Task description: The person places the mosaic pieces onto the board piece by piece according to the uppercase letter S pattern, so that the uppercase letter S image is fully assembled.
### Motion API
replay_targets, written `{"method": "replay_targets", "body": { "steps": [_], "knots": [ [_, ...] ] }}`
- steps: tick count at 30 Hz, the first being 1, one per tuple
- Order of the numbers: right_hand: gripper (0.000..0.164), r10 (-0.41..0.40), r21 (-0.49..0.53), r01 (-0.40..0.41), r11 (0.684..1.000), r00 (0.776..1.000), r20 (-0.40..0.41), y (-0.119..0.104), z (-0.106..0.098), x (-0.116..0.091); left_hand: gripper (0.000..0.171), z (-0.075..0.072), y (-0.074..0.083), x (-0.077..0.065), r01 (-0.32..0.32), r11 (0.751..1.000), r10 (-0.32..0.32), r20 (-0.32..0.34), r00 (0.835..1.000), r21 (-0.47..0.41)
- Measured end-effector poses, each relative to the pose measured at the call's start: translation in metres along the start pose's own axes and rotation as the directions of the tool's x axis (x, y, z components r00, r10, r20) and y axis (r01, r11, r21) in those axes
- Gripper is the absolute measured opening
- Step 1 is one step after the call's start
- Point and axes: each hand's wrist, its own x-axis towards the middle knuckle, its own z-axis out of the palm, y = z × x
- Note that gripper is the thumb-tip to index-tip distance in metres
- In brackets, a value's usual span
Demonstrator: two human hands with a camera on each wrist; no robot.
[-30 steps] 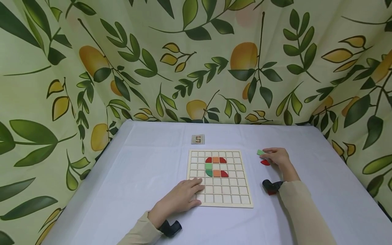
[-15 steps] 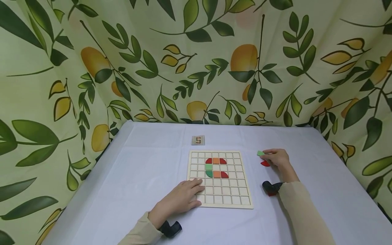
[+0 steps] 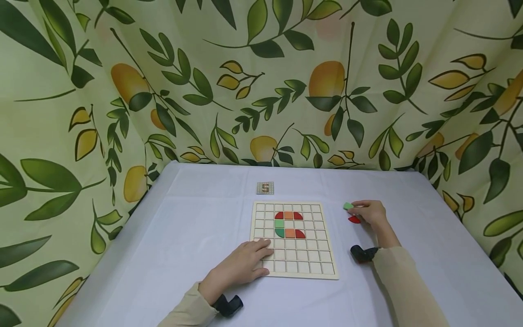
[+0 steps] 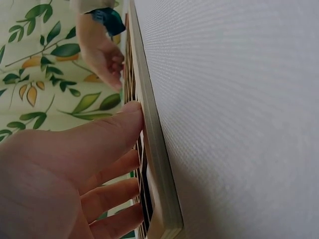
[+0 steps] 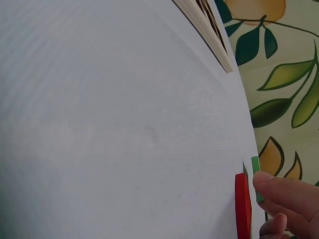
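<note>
My left hand (image 3: pixel 241 261) lies with fingers extended over the left part of a pale wooden grid board (image 3: pixel 331 268); in the left wrist view its thumb (image 4: pixel 112 132) presses at the board's edge. Red quarter-round tiles (image 3: pixel 299 215), orange square tiles (image 3: pixel 288 215), a light green square tile (image 3: pixel 279 223) and a dark green quarter-round tile (image 3: pixel 279 233) sit in the grid. To the right of the board, my right hand (image 3: pixel 371 212) pinches a loose light green tile (image 3: pixel 348 206) at its fingertips, close over the cloth. A loose red tile (image 3: pixel 354 220) lies just below those fingers.
Behind the board lies a small pattern card (image 3: pixel 265 188) showing a figure on a grid. A white cloth (image 3: pixel 196 218) covers the table, and a leaf-print curtain (image 3: pixel 261 91) hangs along its back and sides. Black wrist devices (image 3: pixel 361 254) are strapped to both wrists.
The loose green tile has turned slightly at my right fingertips. Another red piece, formerly showing under the right wrist device, is now hidden. My left hand keeps its place on the board.
</note>
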Motion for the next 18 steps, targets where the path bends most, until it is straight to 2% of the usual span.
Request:
{"method": "replay_targets", "body": {
  "steps": [6,14,18],
  "knots": [
    [0.045,0.000,0.009,0.000,1.000,1.000,-0.004,-0.004,0.001,-0.005,0.049,0.000,0.000,0.001,0.004,1.000,-0.004,0.004,1.000,-0.002],
    [0.045,-0.076,-0.017,0.077,0.997,0.997,0.016,-0.006,0.005,-0.012,0.050,0.000,0.000,0.001,0.019,1.000,-0.019,0.017,1.000,-0.021],
    [0.045,-0.074,-0.022,0.075,0.997,0.997,0.028,-0.010,0.007,-0.018,0.050,0.000,-0.001,0.002,0.024,0.999,-0.024,0.020,1.000,-0.027]
  ]
}}
